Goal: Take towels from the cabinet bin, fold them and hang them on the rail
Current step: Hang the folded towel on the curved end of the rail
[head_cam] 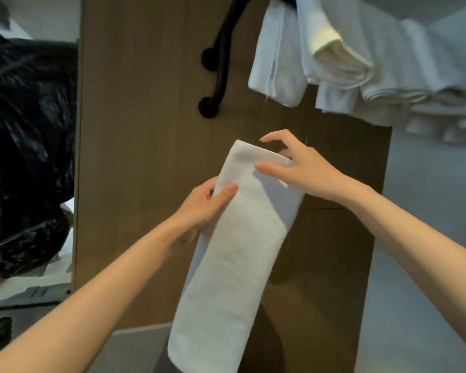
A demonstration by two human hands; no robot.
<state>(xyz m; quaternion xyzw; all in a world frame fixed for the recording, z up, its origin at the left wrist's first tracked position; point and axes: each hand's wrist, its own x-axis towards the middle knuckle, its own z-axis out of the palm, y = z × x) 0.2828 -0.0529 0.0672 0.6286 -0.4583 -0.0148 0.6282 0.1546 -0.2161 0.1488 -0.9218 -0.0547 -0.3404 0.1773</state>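
1. Hanging long and folded in front of the brown panel (145,157), the white towel (234,251) is held up in mid-air.
2. Left hand (202,208) pinches its left edge, thumb on top.
3. Right hand (296,168) grips the top right corner, fingers loosely spread.
4. More white towels (334,55) drape over the black rail (221,60) above.

Both hands hold folded white towel (234,249) before brown panel (145,157); left hand (205,208) pinches edge, right hand (299,168) at top.
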